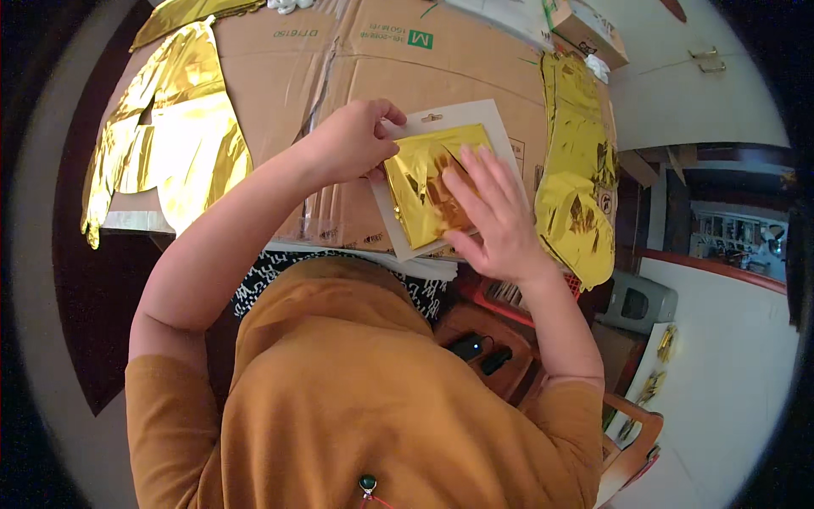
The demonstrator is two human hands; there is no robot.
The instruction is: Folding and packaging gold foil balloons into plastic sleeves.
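Observation:
A white backing card (504, 119) with a hang hole at its top lies slightly turned on the cardboard in front of me. On the card rests a folded, shiny gold foil sheet (415, 170), which looks like a flattened foil balloon. My left hand (360, 140) is closed at the card's upper left edge, fingers curled over its border beside the foil. Spread flat, the fingers of my right hand (496, 212) press on the right part of the foil, and that hand is open. The palm and fingers hide some of the foil's right side.
Large gold foil balloons, flat and uninflated, lie at the left (191, 144) and at the right (577, 170) of the cardboard surface (263, 76). A small cardboard box (589, 34) stands at the far right. Under the table edge sits a red basket (504, 301), with a wooden chair (636, 424) nearby.

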